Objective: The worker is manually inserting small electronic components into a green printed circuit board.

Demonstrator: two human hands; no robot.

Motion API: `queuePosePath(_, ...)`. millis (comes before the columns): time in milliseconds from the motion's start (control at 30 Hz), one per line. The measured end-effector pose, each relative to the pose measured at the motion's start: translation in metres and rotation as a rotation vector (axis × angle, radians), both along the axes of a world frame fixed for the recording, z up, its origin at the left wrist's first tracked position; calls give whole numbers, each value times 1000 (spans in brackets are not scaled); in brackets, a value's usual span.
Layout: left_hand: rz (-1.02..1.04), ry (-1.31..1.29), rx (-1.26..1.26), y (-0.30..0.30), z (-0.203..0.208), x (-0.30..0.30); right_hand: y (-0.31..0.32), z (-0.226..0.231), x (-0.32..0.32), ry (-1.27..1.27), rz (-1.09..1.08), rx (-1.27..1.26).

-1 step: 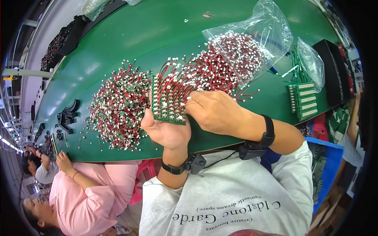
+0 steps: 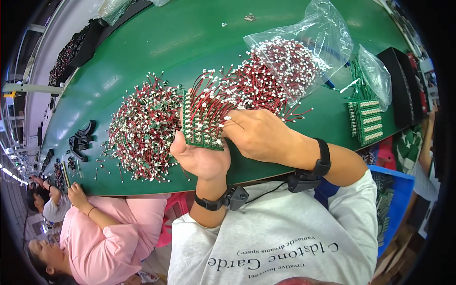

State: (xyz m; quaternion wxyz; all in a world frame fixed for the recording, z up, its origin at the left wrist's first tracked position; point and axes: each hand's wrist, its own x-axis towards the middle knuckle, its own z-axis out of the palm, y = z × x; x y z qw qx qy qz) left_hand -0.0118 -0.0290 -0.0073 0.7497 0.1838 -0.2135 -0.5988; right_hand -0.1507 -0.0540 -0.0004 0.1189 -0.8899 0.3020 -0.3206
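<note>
My left hand [image 2: 203, 159] holds a green circuit board panel [image 2: 205, 137] from below, palm up, with the thumb along its left edge. Rows of small white sockets cover the panel, and red wires with white plugs rise from many of them toward the far side. At the panel's right edge my right hand [image 2: 259, 135] is closed in a pinch on a red wire lead, whose small white connector [image 2: 227, 118] shows at the fingertips. The curled fingers hide part of that wire. Both wrists wear black straps with small black devices.
A pile of wired small boards [image 2: 142, 128] lies left on the green table [image 2: 190, 33]. Loose red wire leads [image 2: 256, 80] spill beyond my hands beside a clear plastic bag [image 2: 327, 28]. Stacked panels [image 2: 368, 123] stand right, near a blue bin [image 2: 396, 204]. A person in pink sits left.
</note>
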Motion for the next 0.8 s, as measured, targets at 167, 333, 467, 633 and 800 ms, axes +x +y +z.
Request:
queuePosePath(167,30,-31,11,0,-5,1,-5,-7,2,-73,11,4)
queuePosePath(333,217,-8,-11,1,2,5,-36,14,-24,-203,-108,-39)
queuePosePath(467,290,-3,20,-1,5,12,-42,9,-33,-78,-74,14)
queuePosePath(633,226,55,54,0,3,10,-26,-10,-15,106,-113,107)
queuePosePath(800,220,47,36,-3,0,12,-28,-14,-11,120,-38,174)
